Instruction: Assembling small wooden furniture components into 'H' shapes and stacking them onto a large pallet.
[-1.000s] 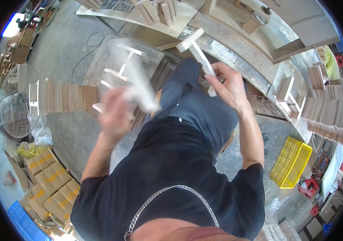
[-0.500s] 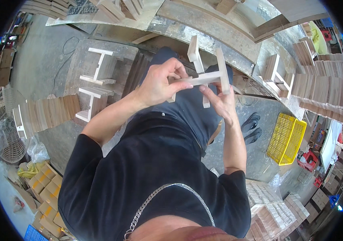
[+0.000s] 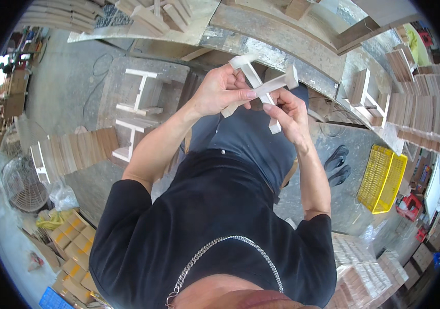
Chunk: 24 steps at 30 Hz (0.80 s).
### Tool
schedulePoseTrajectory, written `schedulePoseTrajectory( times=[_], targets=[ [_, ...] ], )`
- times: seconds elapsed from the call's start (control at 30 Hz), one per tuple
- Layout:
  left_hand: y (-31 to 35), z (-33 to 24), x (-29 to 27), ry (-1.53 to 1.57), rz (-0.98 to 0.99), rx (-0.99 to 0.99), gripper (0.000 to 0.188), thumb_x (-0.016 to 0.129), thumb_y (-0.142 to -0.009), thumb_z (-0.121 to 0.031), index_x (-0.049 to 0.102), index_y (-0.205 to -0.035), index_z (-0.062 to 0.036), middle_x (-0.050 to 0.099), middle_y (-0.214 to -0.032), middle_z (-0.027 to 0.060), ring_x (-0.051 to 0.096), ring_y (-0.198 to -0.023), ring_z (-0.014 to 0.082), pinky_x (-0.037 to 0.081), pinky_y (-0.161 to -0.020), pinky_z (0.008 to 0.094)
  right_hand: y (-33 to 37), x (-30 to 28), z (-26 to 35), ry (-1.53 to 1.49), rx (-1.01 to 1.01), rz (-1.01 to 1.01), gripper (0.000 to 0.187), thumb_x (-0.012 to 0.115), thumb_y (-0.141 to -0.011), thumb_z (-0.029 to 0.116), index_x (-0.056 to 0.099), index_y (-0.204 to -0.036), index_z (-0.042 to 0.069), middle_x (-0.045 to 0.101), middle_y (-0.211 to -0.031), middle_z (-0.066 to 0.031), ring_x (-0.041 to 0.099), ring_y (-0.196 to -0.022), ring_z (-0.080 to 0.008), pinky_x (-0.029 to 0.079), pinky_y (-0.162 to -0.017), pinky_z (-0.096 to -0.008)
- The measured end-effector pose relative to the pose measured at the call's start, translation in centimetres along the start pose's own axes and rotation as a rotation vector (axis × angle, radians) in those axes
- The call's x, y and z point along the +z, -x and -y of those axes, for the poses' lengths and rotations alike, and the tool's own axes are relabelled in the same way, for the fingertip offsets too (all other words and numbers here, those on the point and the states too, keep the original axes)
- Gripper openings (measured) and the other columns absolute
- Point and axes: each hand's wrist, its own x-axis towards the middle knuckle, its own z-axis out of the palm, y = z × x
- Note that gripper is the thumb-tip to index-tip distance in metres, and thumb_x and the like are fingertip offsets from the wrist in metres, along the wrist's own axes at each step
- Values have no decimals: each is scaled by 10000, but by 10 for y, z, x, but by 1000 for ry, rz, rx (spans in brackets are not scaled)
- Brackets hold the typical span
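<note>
A pale wooden frame (image 3: 275, 85) is up in front of me over my lap. Two bars of it cross in an X, with short blocks at their ends. My left hand (image 3: 225, 92) is closed round the left side of the frame, its thumb lying along one bar near the crossing. Lower on the right, my right hand (image 3: 291, 114) grips another arm of the frame between thumb and fingers. Parts of the fingers of both hands are hidden behind the wood.
H-shaped wooden frames (image 3: 140, 95) lie stacked at left, near a row of wooden pieces (image 3: 83, 150). A worn workbench (image 3: 276, 36) runs across the far side. At right are more wood stacks (image 3: 418, 113), a yellow crate (image 3: 382, 177) and black slippers (image 3: 337, 166). A fan (image 3: 24, 185) stands far left.
The wooden frame has turned in my hands, so its bars now show as an X. My left hand has moved slightly right, and the view has shifted a little.
</note>
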Motion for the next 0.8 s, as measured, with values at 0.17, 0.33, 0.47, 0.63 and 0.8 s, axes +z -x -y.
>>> schedulePoseTrajectory(
  times=[0.17,0.33,0.47,0.63,0.8],
  targets=[
    [-28,-32,-4,-46,28,-240,268,707,-974,-65,596,-1192,44,735,-1051,141,729,-934,186,615,-779,327,-24,-10,6,-72,-50,-47,204,644,-993,198,686,-982,-2,666,-812,-31,574,-731,-86,447,-661,-251],
    [-43,-25,-8,93,40,26,425,703,-967,-92,566,-1342,54,717,-1185,179,706,-1102,248,572,-924,355,-57,-35,21,-197,-39,-256,562,445,-1067,450,667,-914,-43,610,-703,-96,531,-638,-165,402,-631,-301],
    [-69,-42,27,-641,-204,446,419,772,-913,-155,621,-1269,6,745,-1004,186,740,-952,289,552,-823,372,-100,-69,29,-242,-154,-309,636,391,-1073,545,630,-860,-4,606,-694,-96,538,-630,-179,416,-630,-315],
    [-145,-42,6,-810,-281,514,241,729,-939,-183,642,-1010,31,693,-806,211,699,-758,390,524,-685,440,-160,-89,40,-227,-154,-432,680,330,-1084,571,645,-863,10,617,-702,-94,563,-645,-185,443,-630,-328],
    [-190,-53,-12,-891,-300,463,271,697,-969,-215,657,-1041,43,724,-814,189,738,-764,343,552,-697,415,-199,-94,53,-62,-185,-665,654,335,-1086,550,681,-909,24,638,-729,-79,579,-663,-178,455,-639,-343]
  ],
)
